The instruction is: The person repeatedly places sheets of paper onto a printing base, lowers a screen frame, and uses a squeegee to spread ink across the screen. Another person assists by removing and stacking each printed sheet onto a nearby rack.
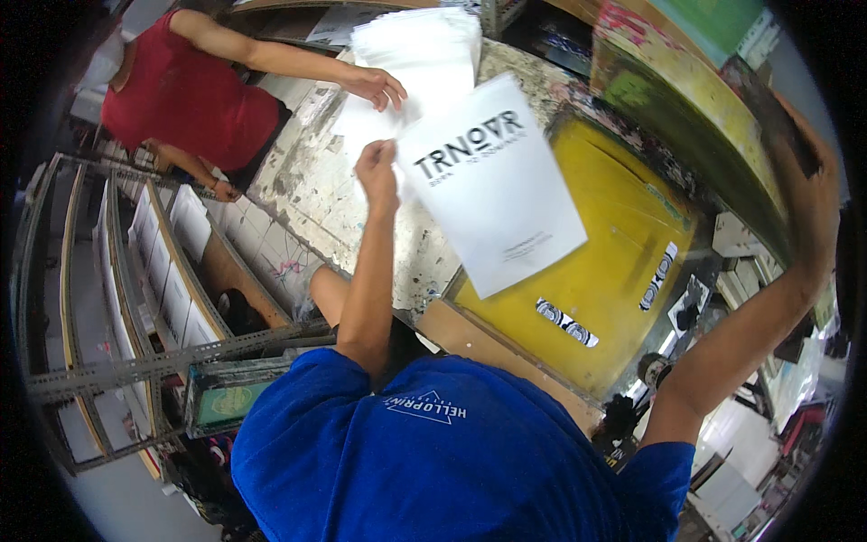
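Note:
A white sheet with black print (497,199) hangs at a slant, partly over the yellow printing board (560,289). My left hand (377,173) is closed at its upper left edge, fingers pinched. Whether the sheet is paper or a thin bag I cannot tell. Over at the far right, my right hand (808,181) is raised and wrapped round the edge of a tilted screen frame (695,117); its fingers are partly hidden. Close to my left hand is the open hand of a co-worker (372,88), reaching from the left.
A tall stack of white sheets (420,45) stands at the back of the paint-stained table (302,172). A metal rack with boards (135,361) fills the left side. Two black-and-white patterned strips (566,322) lie on the yellow board. The co-worker in red (194,99) stands at upper left.

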Action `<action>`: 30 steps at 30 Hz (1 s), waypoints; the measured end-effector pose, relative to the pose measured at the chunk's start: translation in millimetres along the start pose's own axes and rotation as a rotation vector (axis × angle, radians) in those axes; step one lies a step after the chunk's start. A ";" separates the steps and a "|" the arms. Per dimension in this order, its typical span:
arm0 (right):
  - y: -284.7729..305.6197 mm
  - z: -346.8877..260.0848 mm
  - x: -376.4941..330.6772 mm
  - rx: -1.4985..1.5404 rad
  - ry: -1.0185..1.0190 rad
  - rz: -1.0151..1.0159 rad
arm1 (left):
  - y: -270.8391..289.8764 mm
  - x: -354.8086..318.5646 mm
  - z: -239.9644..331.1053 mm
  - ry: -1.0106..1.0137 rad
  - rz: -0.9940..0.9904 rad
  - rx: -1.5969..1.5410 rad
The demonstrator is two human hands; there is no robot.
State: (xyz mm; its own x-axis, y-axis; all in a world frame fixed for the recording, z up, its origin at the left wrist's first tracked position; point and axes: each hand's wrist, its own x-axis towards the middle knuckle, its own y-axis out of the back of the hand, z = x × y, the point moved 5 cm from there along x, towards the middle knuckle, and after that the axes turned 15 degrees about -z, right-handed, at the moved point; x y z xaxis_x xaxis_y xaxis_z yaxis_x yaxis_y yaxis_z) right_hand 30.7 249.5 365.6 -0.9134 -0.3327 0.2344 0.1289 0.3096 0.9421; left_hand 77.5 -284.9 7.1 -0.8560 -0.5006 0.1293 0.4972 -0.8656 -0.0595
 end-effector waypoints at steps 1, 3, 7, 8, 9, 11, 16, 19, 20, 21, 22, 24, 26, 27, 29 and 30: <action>-0.6 -0.2 -1.4 -0.007 0.023 0.002 | 28.2 -0.9 -4.6 -0.021 0.070 0.026; -0.1 -4.7 -7.2 -0.027 0.060 0.008 | 83.2 -0.1 -23.9 -0.045 0.174 0.006; -1.7 -10.8 -3.3 0.125 0.057 -0.053 | 195.6 -8.8 -33.6 -0.064 0.388 0.028; 0.4 -15.6 -4.7 0.091 0.044 -0.060 | 208.4 -11.8 -30.2 -0.012 0.434 0.096; 1.1 -16.9 -4.7 0.091 0.044 -0.066 | 215.8 -14.7 -29.4 0.040 0.478 0.165; 1.1 -19.1 -6.2 0.083 0.037 -0.076 | 184.9 -26.7 9.6 -0.078 0.825 0.895; 4.1 -20.0 -7.5 0.096 0.062 -0.057 | 36.5 -14.7 33.5 -0.539 0.158 0.843; 2.6 -23.1 -6.7 0.160 0.052 -0.049 | -60.6 -28.4 -13.5 -0.400 -0.279 0.974; 1.7 -22.1 -9.1 0.176 0.023 -0.045 | -90.5 -39.7 -15.0 -0.425 -0.318 1.203; 0.7 -20.9 -11.0 0.193 -0.007 -0.040 | -105.1 -41.3 -28.9 -0.152 -0.589 1.171; -0.9 -21.6 -11.0 0.221 0.005 -0.050 | -102.6 -46.5 -33.4 -0.244 -0.465 1.117; -5.2 -27.7 -2.9 0.285 0.048 -0.073 | -87.1 -42.5 -48.5 -0.320 -0.263 1.007; -3.6 -31.2 -6.5 0.298 0.042 -0.042 | -84.8 -37.6 -48.0 -0.302 -0.155 0.887; -3.7 -33.8 -6.0 0.308 0.046 -0.029 | -84.4 -36.4 -52.9 -0.217 -0.192 0.814; -2.6 -26.8 -11.1 0.277 0.027 -0.009 | -104.0 -42.9 -25.7 -0.046 -0.306 0.664; -0.5 -25.2 -11.3 0.244 0.018 -0.016 | -112.5 -52.1 -14.4 -0.006 -0.410 0.720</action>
State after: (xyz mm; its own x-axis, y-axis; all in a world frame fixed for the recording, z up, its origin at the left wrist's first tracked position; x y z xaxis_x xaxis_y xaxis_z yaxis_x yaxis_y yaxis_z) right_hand 50.6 230.7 368.5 -0.9072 -0.3548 0.2261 0.0152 0.5095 0.8604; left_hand 64.2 -161.7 -7.2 -0.9893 -0.1454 0.0080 0.1166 -0.7578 0.6420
